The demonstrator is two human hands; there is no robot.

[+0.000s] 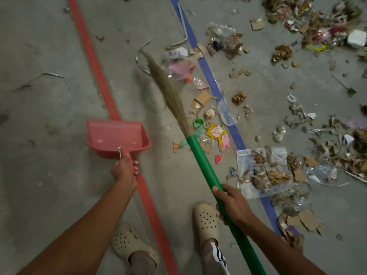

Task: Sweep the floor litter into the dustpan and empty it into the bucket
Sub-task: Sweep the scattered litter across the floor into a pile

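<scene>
Two pale clogs stand at the bottom of the frame, either side of a red line painted on the floor. Just above them, the right hand is clenched round the green broom handle, low on the shaft. This angles the blurred bristles up toward the frame's centre, at the near edge of the litter. The grip looks set for pulling scraps leftward. The left hand grasps the stub handle of the pink dustpan at centre left, on the litter-free side of the broom and apparently a little off the floor. It seems to be kept ready there rather than set down to receive anything yet. The pan's inside shows bare pink and holds nothing I can see. Paper, cardboard bits, wrappers and clear bags spread across the right half, over a blue line and thickest at upper right. No bucket is in view.
</scene>
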